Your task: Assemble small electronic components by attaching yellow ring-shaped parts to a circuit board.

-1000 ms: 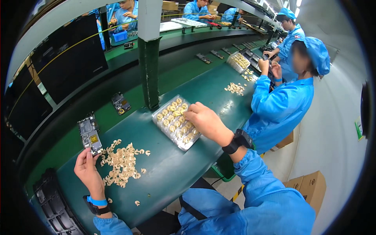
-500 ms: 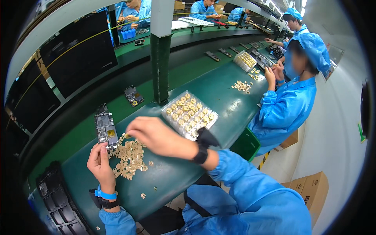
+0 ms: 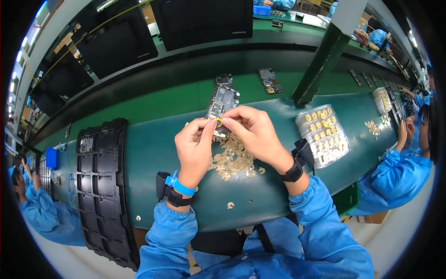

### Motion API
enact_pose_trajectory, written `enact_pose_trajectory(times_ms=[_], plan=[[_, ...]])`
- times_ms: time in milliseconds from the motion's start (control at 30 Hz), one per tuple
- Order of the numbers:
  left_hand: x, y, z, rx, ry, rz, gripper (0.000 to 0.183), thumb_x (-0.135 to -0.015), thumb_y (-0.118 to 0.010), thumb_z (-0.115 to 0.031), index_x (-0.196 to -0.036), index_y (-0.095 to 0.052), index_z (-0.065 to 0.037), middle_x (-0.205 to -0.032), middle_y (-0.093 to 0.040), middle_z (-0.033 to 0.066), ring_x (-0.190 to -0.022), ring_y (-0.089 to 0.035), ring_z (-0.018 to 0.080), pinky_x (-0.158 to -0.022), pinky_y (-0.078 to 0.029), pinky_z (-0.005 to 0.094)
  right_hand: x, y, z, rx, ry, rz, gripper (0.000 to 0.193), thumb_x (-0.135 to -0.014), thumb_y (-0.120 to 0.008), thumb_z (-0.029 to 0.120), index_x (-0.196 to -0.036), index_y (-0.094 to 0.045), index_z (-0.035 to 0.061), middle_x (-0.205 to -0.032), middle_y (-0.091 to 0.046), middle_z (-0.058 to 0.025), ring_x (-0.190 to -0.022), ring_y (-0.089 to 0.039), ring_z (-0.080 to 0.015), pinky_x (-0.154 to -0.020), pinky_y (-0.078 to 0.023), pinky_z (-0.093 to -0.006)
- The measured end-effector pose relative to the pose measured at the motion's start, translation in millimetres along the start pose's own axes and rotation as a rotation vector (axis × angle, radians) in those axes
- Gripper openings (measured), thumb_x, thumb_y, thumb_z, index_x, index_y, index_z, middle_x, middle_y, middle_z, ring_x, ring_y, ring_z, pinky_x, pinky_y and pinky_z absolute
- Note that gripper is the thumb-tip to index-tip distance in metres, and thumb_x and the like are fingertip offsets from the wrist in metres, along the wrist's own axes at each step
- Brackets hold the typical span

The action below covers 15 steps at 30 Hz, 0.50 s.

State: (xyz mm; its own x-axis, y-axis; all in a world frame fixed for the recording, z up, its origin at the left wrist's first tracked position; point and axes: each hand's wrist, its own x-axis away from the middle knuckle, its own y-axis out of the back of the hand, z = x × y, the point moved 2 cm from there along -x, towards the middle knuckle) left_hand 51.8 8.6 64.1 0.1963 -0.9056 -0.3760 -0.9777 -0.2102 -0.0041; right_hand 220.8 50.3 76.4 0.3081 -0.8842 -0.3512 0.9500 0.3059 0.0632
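I'm on an electronics assembly line, factory floor. Long green tabletop (image 3: 153, 153) runs the whole row w/ a conveyor-style strip behind it. Black compartment tray (image 3: 100, 186) on my left, clear tray of small gold parts (image 3: 325, 135) on my right, pile of pale backing bits (image 3: 234, 158) in front. Circuit boards (image 3: 269, 80) lie along the strip. Co-workers in blue smocks & caps sit either side (image 3: 399, 172), dark screens (image 3: 204, 21) overhead.

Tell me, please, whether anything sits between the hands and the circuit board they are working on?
Nothing visible does: the left hand and right hand both already meet at the circuit board, pinching a small yellow ring against it.
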Motion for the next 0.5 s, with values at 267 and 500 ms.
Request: enact_pose_trajectory(times_ms=[267, 500], plan=[[-5, -5, -2, 0.013, 0.001, 0.016, 0.015, -0.105, -0.069, -0.009, -0.104, -0.073, 0.005, -0.096, -0.074, 0.0023, -0.085, -0.064, 0.005, -0.076, -0.052, 0.0219, -5, 10, 10, 0.185, 0.084, 0.024, 0.013, -0.093, -0.073, 0.008, -0.098, -0.073, -0.0043, -0.08, -0.06, -0.0045, -0.063, -0.048, -0.0087, -0.056, -0.04, -0.0286], [-2, -5, -3, 0.016, 0.014, 0.01, 0.014, -0.105, -0.069, -0.008, -0.104, -0.073, 0.005, -0.095, -0.074, 0.0023, -0.085, -0.065, 0.0051, -0.076, -0.052, 0.0216, -1, 8, 16, 0.173, 0.079, 0.026, 0.013, -0.09, -0.073, 0.008, -0.097, -0.073, -0.0036, -0.079, -0.06, -0.0046, -0.062, -0.048, -0.0095, -0.056, -0.039, -0.0285]])
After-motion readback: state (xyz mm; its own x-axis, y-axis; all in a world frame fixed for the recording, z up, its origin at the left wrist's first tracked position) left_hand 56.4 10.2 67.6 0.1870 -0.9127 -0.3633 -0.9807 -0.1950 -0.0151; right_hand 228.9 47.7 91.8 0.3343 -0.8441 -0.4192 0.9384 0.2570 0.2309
